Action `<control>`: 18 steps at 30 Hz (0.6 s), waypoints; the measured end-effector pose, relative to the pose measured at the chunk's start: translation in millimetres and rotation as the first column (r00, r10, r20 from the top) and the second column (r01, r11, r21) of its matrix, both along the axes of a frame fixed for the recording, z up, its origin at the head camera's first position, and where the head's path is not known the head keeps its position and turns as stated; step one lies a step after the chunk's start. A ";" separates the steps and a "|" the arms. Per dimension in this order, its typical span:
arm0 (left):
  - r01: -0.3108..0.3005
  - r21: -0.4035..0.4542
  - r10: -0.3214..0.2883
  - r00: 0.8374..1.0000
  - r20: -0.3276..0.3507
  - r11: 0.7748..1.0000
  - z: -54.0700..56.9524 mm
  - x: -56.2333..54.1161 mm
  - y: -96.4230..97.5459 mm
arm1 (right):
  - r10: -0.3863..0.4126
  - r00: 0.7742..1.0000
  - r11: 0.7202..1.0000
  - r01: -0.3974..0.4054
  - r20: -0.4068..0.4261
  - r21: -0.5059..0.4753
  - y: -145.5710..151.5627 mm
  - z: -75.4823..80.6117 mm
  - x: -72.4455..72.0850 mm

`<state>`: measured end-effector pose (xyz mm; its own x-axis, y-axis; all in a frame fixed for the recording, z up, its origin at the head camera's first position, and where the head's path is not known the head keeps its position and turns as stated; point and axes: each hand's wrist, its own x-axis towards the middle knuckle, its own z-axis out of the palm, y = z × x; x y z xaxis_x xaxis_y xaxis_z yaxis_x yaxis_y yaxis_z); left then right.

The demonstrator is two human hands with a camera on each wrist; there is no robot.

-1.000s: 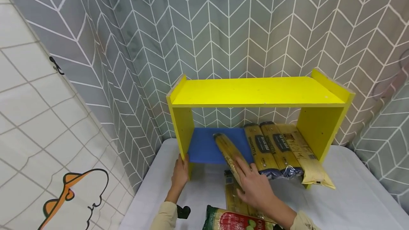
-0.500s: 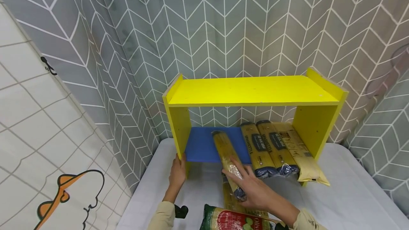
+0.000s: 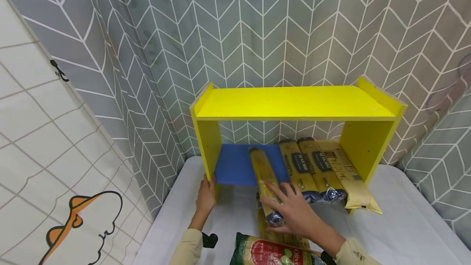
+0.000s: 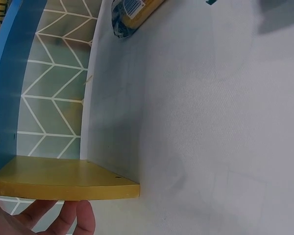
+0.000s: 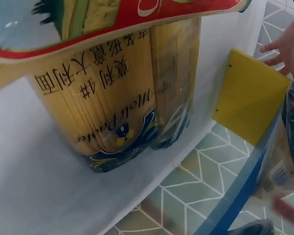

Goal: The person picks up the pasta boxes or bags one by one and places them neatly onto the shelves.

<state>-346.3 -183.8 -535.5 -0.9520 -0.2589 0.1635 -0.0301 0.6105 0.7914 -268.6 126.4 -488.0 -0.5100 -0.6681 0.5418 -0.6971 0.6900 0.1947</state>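
Yellow shelf [image 3: 294, 103]: your left hand [image 3: 205, 199] grips its left side panel [image 3: 209, 144].
Pasta pack [image 3: 262, 167]: one, on the blue board [image 3: 233, 165], near end overhanging; your right hand [image 3: 296, 212] touches it, fingers spread.
Red-green bag [image 3: 259, 252]: one, lettering cut off.
Table packs [image 5: 103, 110]: two show, one reading "Moli Pasta", "4#".
Dark-labelled packs [image 3: 296, 167]: two, "SPAGHETTI", brand unclear.
Pale pack [image 3: 355, 189]: one, rightmost.

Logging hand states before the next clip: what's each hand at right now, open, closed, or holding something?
Left hand: closed, gripping the yellow side panel.
Right hand: holding a pasta packet, fingers across it.
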 end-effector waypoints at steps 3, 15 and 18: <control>-0.006 -0.006 0.006 1.000 0.000 1.000 0.4 -0.4 0.2 | 0.018 0.999 1.000 -0.017 -0.039 0.012 -1.2 -1.5 -3.8; 0.001 0.016 -0.001 1.000 0.022 1.000 2.0 1.4 0.7 | -0.118 0.991 0.990 0.123 -0.065 0.067 -0.8 1.9 -12.3; -0.006 0.016 0.006 1.000 0.023 1.000 3.1 1.6 -0.3 | -0.182 0.983 0.982 0.184 -0.040 0.052 4.6 4.0 -19.8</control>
<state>-344.7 -184.1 -532.4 -0.9538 -0.2669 0.1378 -0.0515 0.5975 0.8002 -288.4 131.0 -484.0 -0.6076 -0.5948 0.5263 -0.5524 0.7926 0.2581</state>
